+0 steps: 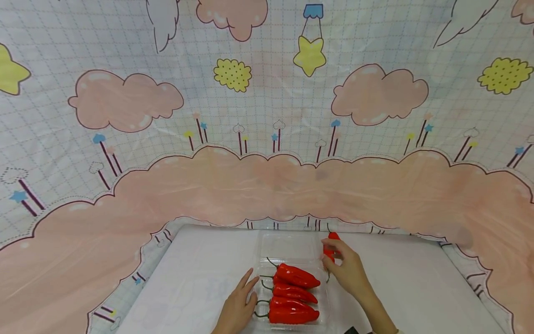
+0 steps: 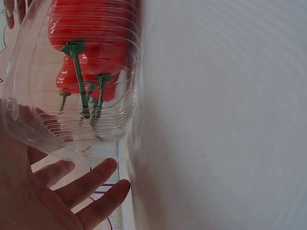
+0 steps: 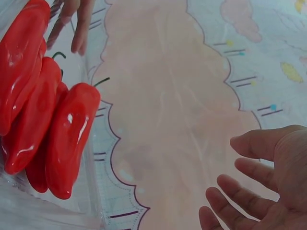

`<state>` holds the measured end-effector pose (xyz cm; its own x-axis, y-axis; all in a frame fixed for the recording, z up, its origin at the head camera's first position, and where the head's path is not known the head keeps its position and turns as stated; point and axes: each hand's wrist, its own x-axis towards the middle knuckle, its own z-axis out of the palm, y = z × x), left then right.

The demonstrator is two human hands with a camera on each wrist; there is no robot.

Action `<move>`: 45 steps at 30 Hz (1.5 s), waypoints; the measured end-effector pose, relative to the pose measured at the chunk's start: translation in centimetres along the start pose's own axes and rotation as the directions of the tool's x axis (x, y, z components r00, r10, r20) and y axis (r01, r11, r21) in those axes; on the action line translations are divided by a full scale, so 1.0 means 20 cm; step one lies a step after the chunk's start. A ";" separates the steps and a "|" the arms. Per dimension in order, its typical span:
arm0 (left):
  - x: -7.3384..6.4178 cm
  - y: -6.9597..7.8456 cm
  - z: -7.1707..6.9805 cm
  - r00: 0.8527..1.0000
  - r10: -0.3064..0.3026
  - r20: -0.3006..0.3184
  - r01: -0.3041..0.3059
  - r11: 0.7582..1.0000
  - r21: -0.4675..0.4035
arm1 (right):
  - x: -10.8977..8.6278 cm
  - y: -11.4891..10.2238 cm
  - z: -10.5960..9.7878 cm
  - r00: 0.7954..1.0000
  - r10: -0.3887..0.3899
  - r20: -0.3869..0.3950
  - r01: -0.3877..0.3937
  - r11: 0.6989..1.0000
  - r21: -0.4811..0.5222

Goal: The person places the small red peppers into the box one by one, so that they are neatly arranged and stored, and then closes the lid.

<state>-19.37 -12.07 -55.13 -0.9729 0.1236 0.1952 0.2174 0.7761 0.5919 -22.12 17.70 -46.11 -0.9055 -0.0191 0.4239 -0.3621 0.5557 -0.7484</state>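
A clear plastic clamshell box (image 1: 323, 315) holds several red peppers (image 1: 294, 311) with green stems, stacked in a row, stems toward the left. My left hand (image 1: 238, 304) lies along the box's left side, its fingers spread and fairly straight; in the left wrist view the thumb side is partly behind the clear wall. Right of the box, my right hand (image 1: 348, 269) reaches over more red pepper (image 1: 333, 235), partly hidden by the fingers. In the right wrist view the right hand (image 3: 268, 182) has its fingers apart, with no pepper seen between them.
The box's transparent lid (image 1: 288, 246) lies folded back behind it. A white table (image 1: 200, 264) extends to both sides. Behind it hangs a patterned cloth (image 1: 267, 185) with clouds and stars. A small black object (image 1: 352, 330) shows at the front edge.
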 end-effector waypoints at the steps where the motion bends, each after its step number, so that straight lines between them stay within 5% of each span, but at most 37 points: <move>1: 0.00 0.00 0.00 1.000 0.001 0.000 -0.001 1.000 0.000 | 0.00 0.01 0.00 1.000 0.004 0.001 -0.004 1.000 0.004; 45: 0.00 0.00 0.00 1.000 -0.005 -0.006 0.005 1.000 -0.010 | 0.08 0.31 -0.01 0.979 0.194 0.053 -0.190 0.978 -0.084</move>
<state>-19.40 -12.07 -55.16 -0.9735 0.1159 0.1972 0.2134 0.7703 0.6009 -25.74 21.36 -49.92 -0.9691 0.0448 0.2424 -0.1640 0.6168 -0.7698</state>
